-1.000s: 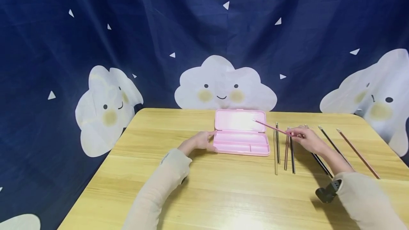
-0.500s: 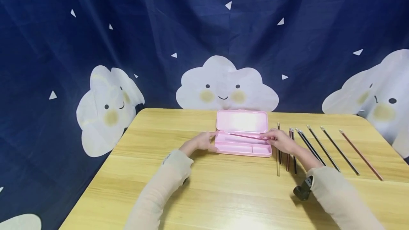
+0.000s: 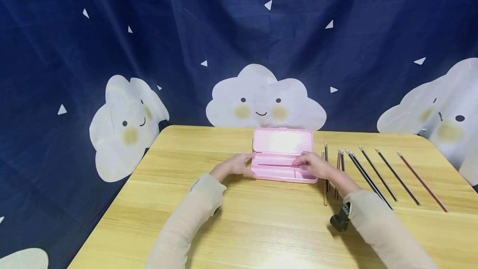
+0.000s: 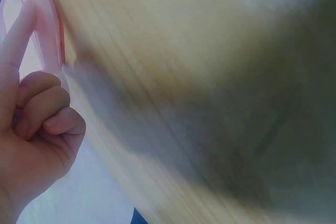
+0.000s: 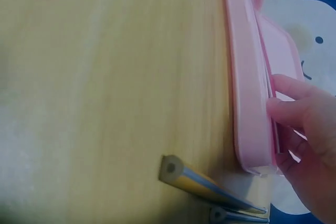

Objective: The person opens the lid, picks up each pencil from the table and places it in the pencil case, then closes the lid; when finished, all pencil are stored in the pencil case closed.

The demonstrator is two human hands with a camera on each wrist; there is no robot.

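An opened pink pencil case (image 3: 285, 179) lies near the table's far edge, its lid (image 3: 280, 141) tipped back. My left hand (image 3: 236, 164) holds the left end of the case between thumb and index finger; its other fingers are curled in the left wrist view. Over the right part of the case, my right hand (image 3: 315, 166) pinches a dark reddish pencil (image 3: 274, 165) near its right end. That pencil lies lengthwise and low in the case, along the divider; my fingers hide its right end. The right wrist view shows thumb and fingers (image 5: 286, 109) at the case's rim.
Right of the case several pencils lie on the wooden table (image 3: 261, 227): a gold one (image 3: 325, 190) closest, dark ones (image 3: 397, 176) beyond, and a reddish one (image 3: 422, 181) farthest right. A dark blue cloth (image 3: 179, 32) with clouds hangs behind.
My right hand has carried the pencil left from above the loose pencils and lowered it into the case. The left hand stays at the case's left end.
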